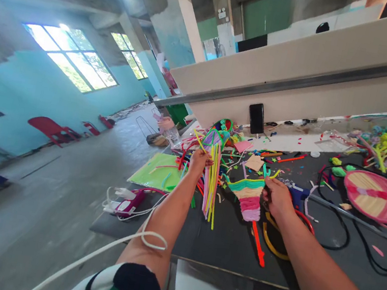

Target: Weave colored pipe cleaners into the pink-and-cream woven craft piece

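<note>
My left hand (199, 162) is closed at a bundle of long pipe cleaners (213, 178) in yellow, purple and pink. A yellow pipe cleaner pokes out above its fingers. My right hand (277, 196) pinches the upper right corner of a striped pipe-cleaner piece (249, 197), banded in green, cream, pink and lilac and narrowing downward. An orange-red stick (257, 244) extends below that piece towards the table's front edge. Just right of my right hand lies a blue glue gun (297, 196), partly hidden.
A pink-and-cream oval pipe-cleaner piece (381, 197) lies at the right. A phone (256, 118) leans on the partition (304, 69). A purple power strip (132, 202) with white cables sits at the left edge. A black cable (343, 241) curls across the right side.
</note>
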A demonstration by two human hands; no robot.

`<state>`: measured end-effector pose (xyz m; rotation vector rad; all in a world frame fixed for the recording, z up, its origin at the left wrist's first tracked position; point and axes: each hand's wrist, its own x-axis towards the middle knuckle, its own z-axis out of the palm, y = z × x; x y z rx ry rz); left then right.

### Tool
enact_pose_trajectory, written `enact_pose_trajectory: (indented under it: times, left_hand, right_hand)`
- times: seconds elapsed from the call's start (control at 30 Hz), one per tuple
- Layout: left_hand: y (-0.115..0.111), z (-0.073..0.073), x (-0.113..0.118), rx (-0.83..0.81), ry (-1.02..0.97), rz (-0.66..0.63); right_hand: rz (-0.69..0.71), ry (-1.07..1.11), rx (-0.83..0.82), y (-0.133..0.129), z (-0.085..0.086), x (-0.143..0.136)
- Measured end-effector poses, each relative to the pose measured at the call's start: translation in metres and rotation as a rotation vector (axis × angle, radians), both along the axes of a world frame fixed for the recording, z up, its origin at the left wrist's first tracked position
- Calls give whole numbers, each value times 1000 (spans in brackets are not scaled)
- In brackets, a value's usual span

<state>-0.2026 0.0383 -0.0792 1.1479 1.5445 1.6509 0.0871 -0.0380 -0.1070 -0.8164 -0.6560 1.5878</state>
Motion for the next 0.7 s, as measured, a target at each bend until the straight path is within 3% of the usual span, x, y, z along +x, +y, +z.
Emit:
enact_pose_trajectory:
  times: [0.17,0.33,0.47,0.7]
  left_hand:
    - [23,-3,-15,109,-80,180]
    - [25,23,-36,266,-170,341]
    - [4,41,-32,368,-248,332]
    - [-61,39,10,479,-397,166]
  right_hand:
    - [23,-22,-9,0,3,-1]
    - [25,-36,2,0,4,-1]
    - [24,-32,-5,0,2,-2]
    - [7,-8,33,-2,3,-3]
